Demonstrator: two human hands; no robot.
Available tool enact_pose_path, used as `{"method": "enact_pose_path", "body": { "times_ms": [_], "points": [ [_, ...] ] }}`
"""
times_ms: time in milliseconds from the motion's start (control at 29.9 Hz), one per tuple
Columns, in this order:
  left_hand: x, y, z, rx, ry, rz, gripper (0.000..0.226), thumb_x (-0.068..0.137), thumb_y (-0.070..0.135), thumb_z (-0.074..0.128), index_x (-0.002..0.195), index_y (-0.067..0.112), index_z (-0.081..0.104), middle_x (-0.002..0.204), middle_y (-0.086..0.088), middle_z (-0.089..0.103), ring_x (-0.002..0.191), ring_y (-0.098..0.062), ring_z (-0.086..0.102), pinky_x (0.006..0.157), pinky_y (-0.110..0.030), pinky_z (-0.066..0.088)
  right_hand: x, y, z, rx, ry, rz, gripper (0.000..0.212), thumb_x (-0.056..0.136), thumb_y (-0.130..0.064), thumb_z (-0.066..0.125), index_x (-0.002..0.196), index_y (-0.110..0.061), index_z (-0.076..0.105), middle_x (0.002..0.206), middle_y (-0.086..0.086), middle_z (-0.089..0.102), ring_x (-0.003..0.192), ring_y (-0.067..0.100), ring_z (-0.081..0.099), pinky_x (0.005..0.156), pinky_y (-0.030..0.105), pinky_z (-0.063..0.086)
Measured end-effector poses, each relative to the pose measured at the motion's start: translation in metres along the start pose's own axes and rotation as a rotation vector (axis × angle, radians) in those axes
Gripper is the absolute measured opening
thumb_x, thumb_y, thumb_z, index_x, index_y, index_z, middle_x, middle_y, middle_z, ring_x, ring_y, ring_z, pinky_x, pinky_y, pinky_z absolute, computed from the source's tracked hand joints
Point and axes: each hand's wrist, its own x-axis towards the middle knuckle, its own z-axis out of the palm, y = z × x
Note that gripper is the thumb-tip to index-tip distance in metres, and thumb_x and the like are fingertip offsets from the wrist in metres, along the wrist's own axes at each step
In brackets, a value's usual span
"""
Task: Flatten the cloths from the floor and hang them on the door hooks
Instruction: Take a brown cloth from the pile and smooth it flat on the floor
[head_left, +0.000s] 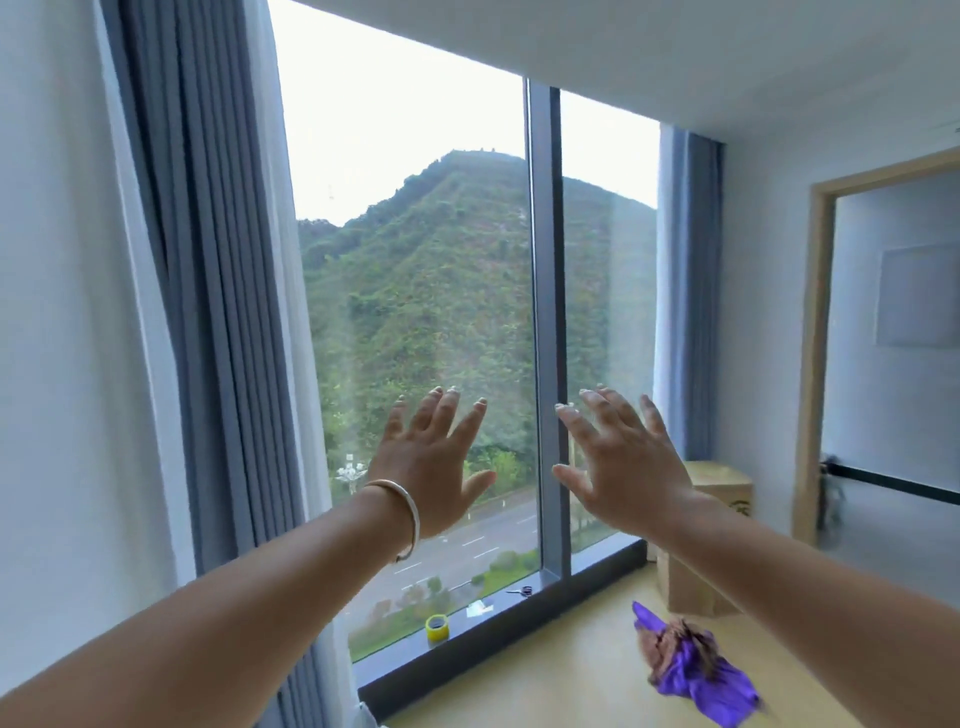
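Observation:
A crumpled purple cloth (693, 670) lies bunched on the yellowish floor at the lower right, with a brown patterned cloth (670, 642) tangled on top of it. My left hand (434, 460), a thin bangle on its wrist, is raised in front of the window with fingers spread and holds nothing. My right hand (621, 460) is raised beside it, fingers also spread and empty. Both hands are well above the cloths and apart from them. No door hooks show in this view.
A large window (415, 312) fills the middle, with grey curtains (218, 286) at left. A yellow tape roll (437, 627) and small scissors (522, 591) lie on the dark sill. A cardboard box (696, 571) stands by the right curtain. A doorway (893, 353) opens at right.

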Motion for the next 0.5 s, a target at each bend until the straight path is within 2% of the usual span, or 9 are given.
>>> {"method": "enact_pose_path", "body": {
  "times_ms": [335, 502],
  "points": [
    [0.103, 0.186, 0.034, -0.188, 0.074, 0.262, 0.078, 0.089, 0.068, 0.024, 0.151, 0.031, -0.006, 0.161, -0.003, -0.001, 0.148, -0.021, -0.004, 0.119, -0.050, -0.001, -0.086, 0.188, -0.014, -0.217, -0.109, 0.287, 0.069, 0.092, -0.062, 0.034, 0.151, -0.031, 0.017, 0.159, 0.005, 0.017, 0.148, 0.023, 0.007, 0.117, 0.054, 0.003],
    [0.139, 0.271, 0.039, -0.267, 0.101, 0.373, 0.079, 0.090, 0.069, 0.022, 0.151, 0.031, -0.008, 0.161, -0.003, -0.003, 0.148, -0.021, -0.005, 0.118, -0.049, -0.002, -0.133, 0.260, -0.035, -0.340, -0.167, 0.452, 0.070, 0.093, -0.063, 0.030, 0.152, -0.029, 0.011, 0.160, 0.005, 0.013, 0.148, 0.022, 0.004, 0.118, 0.054, 0.004]
  ]
}}
